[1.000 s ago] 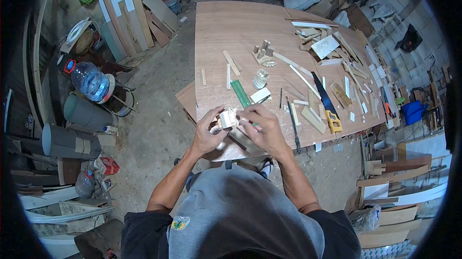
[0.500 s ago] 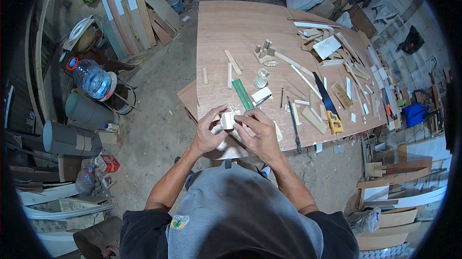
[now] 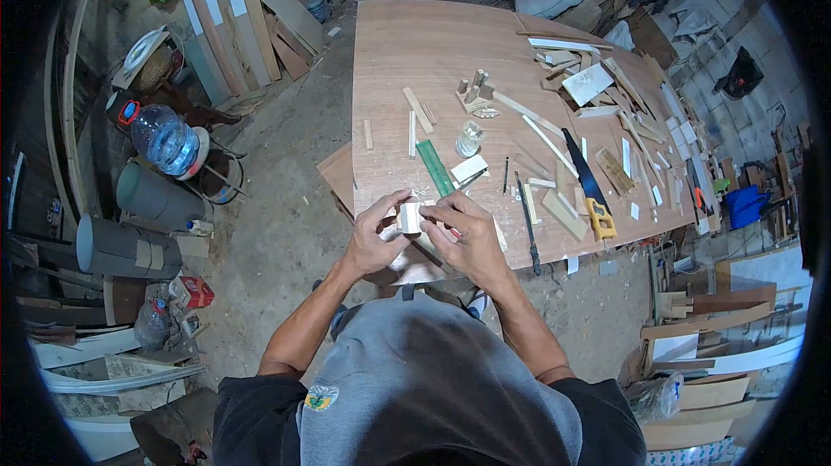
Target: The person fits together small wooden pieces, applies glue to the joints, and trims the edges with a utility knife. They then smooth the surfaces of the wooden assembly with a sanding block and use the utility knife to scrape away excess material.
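A small pale wooden block (image 3: 410,218) is held up between my two hands, over the near edge of the table. My left hand (image 3: 374,237) is closed on its left side, thumb and fingers curled around it. At its right side are the bent fingertips and thumb of my right hand (image 3: 470,237). A small red spot shows among the right fingers; what it belongs to is hidden. Just beyond the hands lies a green strip (image 3: 435,167). Past it stand a glass jar (image 3: 470,139) and a small wooden piece with upright pegs (image 3: 476,94).
A handsaw with a yellow handle (image 3: 601,219) lies on the plywood tabletop (image 3: 424,33), right of a dark thin rod (image 3: 528,224). Wood offcuts (image 3: 589,85) are heaped at the far right. On the left, a large water bottle (image 3: 164,141) rests on a stand above the concrete floor.
The block has turned slightly in my fingers, and a red spot now shows by the right hand. The hands stay in nearly the same place.
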A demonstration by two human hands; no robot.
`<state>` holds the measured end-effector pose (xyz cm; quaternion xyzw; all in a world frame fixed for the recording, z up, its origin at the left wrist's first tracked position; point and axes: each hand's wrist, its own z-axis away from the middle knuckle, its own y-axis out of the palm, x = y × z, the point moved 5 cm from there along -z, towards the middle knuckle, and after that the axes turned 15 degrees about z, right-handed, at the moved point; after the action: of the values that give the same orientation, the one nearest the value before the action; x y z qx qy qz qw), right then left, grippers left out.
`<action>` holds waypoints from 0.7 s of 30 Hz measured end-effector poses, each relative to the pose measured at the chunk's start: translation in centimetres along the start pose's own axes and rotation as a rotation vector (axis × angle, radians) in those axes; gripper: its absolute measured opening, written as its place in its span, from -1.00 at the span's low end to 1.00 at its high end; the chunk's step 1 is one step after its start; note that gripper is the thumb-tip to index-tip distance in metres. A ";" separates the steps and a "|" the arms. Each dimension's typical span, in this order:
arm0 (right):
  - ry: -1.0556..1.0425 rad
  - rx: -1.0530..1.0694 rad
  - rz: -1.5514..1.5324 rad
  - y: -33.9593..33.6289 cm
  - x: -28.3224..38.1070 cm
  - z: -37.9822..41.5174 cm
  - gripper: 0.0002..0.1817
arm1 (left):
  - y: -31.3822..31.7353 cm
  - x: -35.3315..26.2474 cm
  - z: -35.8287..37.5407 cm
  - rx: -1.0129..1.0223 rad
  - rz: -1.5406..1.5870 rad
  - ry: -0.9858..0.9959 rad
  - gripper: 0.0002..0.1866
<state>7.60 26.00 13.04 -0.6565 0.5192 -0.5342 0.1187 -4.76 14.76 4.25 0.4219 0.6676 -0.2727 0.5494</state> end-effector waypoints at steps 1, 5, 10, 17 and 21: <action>0.000 0.000 0.001 0.0 0.0 0.0 -0.74 | 0.0 -0.1 0.0 0.000 0.000 0.001 -0.26; 0.010 0.019 0.007 0.0 0.0 -0.1 -0.73 | 0.1 0.1 -0.1 0.001 0.015 -0.017 -0.27; 0.048 0.007 -0.098 -1.1 0.2 -0.7 -0.72 | 0.1 0.2 -0.1 -0.014 0.081 -0.043 -0.28; 0.092 -0.021 -0.129 -1.5 -1.6 -0.5 -0.69 | 0.0 1.4 -0.4 0.015 0.259 -0.056 -0.25; 0.087 -0.039 -0.101 -0.5 -1.0 0.2 -0.69 | -0.1 1.4 -0.6 0.018 0.278 -0.081 -0.24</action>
<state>8.15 26.90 12.71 -0.6603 0.5002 -0.5573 0.0560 -5.14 15.57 3.00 0.5040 0.5776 -0.2168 0.6045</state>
